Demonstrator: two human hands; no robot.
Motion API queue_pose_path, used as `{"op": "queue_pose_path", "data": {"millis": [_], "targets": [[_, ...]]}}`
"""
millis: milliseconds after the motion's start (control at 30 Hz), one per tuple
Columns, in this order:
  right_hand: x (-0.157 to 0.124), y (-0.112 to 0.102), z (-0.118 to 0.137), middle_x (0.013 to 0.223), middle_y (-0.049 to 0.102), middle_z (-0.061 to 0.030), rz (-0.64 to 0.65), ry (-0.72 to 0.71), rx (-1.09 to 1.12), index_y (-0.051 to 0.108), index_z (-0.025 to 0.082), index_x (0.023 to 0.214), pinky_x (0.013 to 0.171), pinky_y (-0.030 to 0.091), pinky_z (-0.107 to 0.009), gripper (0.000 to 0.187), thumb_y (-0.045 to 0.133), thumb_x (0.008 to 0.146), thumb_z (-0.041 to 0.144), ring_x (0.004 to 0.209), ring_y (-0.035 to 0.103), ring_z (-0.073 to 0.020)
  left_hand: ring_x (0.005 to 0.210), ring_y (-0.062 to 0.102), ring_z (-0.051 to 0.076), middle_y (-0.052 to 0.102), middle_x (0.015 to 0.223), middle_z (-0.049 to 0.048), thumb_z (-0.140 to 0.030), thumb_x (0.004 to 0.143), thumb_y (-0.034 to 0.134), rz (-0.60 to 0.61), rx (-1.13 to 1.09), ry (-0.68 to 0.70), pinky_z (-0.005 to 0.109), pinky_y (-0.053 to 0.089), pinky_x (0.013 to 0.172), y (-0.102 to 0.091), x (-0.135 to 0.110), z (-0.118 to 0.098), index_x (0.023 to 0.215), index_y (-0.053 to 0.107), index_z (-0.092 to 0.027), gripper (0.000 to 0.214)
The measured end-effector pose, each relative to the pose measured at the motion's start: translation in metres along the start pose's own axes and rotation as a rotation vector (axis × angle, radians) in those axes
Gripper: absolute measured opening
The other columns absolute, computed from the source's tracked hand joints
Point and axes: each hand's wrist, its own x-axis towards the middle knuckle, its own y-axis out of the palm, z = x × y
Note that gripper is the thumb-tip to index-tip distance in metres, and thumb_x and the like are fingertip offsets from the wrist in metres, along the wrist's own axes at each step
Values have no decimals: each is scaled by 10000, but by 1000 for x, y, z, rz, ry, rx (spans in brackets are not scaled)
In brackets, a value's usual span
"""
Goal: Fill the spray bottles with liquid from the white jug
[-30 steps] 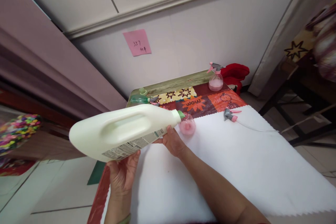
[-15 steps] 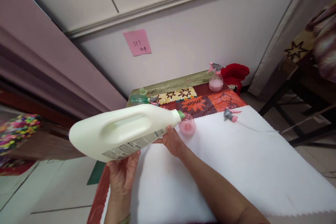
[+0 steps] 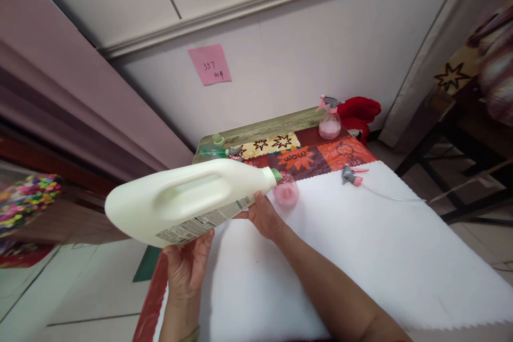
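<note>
Table (image 3: 256, 129) with white cloth (image 3: 393, 246), pink bottle (image 3: 287, 195), spray head (image 3: 352, 176), two spray bottles (image 3: 329, 128).

I can see an olive-green band (image 3: 192, 335) worn on the left forearm (image 3: 180, 314); the left hand (image 3: 188, 267) is bare. The right hand (image 3: 266, 218) and right forearm (image 3: 324, 275) are bare too.

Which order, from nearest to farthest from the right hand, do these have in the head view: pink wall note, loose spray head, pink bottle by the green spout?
1. Pink bottle: just beyond the right hand, by the green spout.
2. Loose spray head: to the right, on white cloth.
3. Pink wall note: farthest, up behind.
</note>
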Motion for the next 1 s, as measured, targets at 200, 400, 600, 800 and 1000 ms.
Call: {"op": "queue_pose_path", "data": {"millis": [200,400,600,800,1000], "targets": [[0,-1,-1,1411,646,-94,-3,1,9,572,295,1347,924,608,-601,710,696,801,731,1254,635,-323,1355,566,325,537,1534,79,-443,844,758,8,0,-5,471,535,1060,-1,0,0,1599,274,-431,897],[1,-3,-3,1415,645,-93,-1,6,21,575,300,1353,925,607,-600,721,713,789,728,1244,640,-322,1326,599,317,583,1499,76,-470,853,743,25,9,6,472,552,1041,1,0,2,1570,348,-424,821],[2,-3,-3,1409,651,-86,2,2,22,574,313,1358,924,605,-597,710,713,794,719,1263,626,-321,1309,614,317,603,1480,64,-484,854,735,2,8,6,478,564,1025,-2,0,0,1562,363,-432,801],[2,-3,-3,1426,637,-95,2,0,26,565,305,1366,926,604,-605,727,712,791,726,1271,622,-327,1304,619,307,608,1476,64,-506,867,716,-26,21,3,454,557,1035,-2,0,-1,1554,381,-427,769],[0,-2,-2,1428,636,-80,19,-4,23,568,317,1364,940,596,-610,697,698,810,719,1279,618,-320,1306,614,327,601,1481,78,-469,828,771,-24,30,4,476,570,1014,-2,1,-2,1568,356,-416,850]]}}
